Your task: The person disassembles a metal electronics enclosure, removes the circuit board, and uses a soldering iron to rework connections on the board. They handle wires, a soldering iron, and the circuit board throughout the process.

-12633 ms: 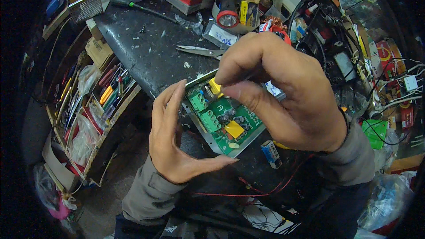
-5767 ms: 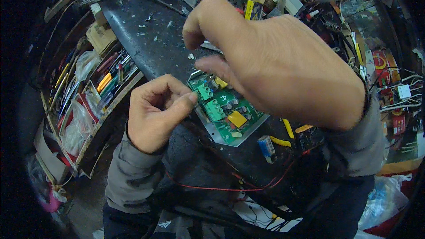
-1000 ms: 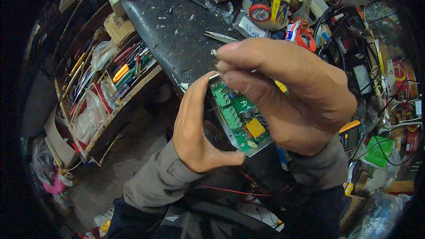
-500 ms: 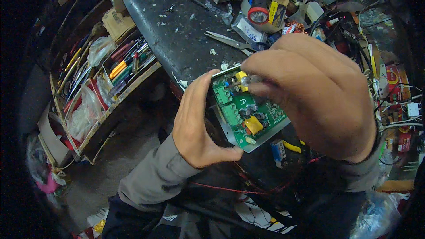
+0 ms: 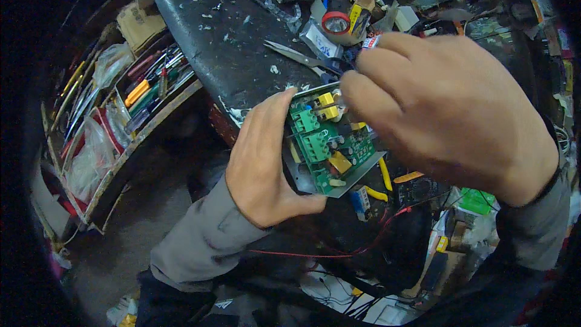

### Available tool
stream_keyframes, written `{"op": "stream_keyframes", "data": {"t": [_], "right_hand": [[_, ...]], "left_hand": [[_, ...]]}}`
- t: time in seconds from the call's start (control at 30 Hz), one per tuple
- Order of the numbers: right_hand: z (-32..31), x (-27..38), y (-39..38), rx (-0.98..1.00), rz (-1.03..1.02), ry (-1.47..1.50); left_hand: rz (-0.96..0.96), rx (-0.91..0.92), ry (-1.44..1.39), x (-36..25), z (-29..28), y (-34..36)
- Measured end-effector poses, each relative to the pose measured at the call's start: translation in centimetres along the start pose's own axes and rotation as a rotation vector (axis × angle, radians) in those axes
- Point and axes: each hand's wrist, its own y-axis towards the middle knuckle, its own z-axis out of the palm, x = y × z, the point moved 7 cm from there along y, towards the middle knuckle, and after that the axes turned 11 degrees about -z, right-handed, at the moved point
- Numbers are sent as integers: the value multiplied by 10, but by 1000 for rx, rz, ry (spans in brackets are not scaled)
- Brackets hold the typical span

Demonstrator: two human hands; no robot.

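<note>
In the head view, the left hand (image 5: 257, 157) grips a green circuit board (image 5: 327, 139) in its metal tray (image 5: 301, 177) between outstretched fingers (image 5: 272, 115) at the upper corner and the thumb (image 5: 302, 206) at the lower. The board's long axis appears to slant from those fingers down rightward to the thumb, terminal blocks (image 5: 315, 146) facing the palm. The right hand (image 5: 451, 115) curls over the opposite side; whether its fingers grip anything cannot be told. Beyond them, scissors (image 5: 293, 54) lie on the dark surface (image 5: 236, 36).

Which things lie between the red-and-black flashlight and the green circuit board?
In the head view, the scissors lie nearer the circuit board and a clear plastic packet nearer the flashlight.
</note>
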Motion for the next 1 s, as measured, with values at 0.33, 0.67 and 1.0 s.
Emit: {"op": "stream_keyframes", "data": {"t": [0.33,0.67,1.0], "right_hand": [[23,-5,7,15,-106,-167],[23,-11,11,188,6,113],[27,-18,13,204,312,388]], "left_hand": [[-72,76,-43,5,0,7],[-43,43,-58,5,-1,8],[-32,20,-31,5,2,3]]}}
